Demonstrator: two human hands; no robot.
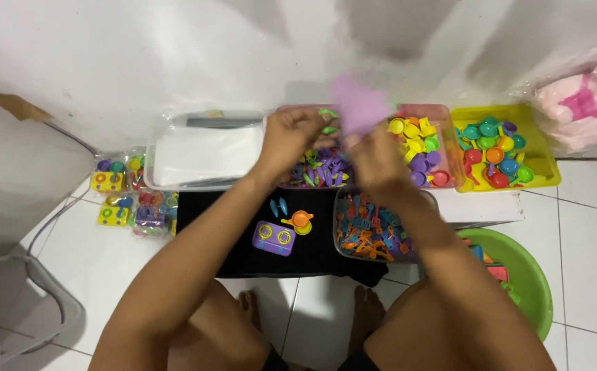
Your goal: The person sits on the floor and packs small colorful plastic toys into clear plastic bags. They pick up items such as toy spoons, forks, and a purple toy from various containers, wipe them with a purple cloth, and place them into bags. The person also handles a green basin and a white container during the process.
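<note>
Centrally, above the far edge of the black cloth (312, 264): left hand (291, 137), closed, pinching small green pieces (328, 113) at the fingertips. Just beside it, right hand (374, 161), closed, fingers nipped on the lower edge of a purple piece (360, 106); blurred, shape not to be told. Both hands raised and nearly touching.

Judged step: pieces in hand, being brought together in the air, nothing yet set down. Calls for a steady pinch on both sides, the pieces being small and light.

- On the cloth, left half: purple toy stove (273, 238), orange toy pot (301, 220) just beside it, two blue utensils (278, 206) near.
- On the cloth, right half: clear tub (343, 199) of orange and blue utensils.
- Beyond the cloth, under the hands: tray of purple and green utensils (319, 172).
- Beyond the cloth, to the right: pink tray (449, 137) of yellow and purple pans; further right, yellow tray (542, 172) of mixed coloured pans.
- Beyond the cloth, to the left: clear lidded box (202, 154), white inside.
- Left of the cloth: bagged toy sets (123, 196) on the tiled floor.
- Right of the cloth: green basin (528, 275), contents mostly hidden by the right arm.
</note>
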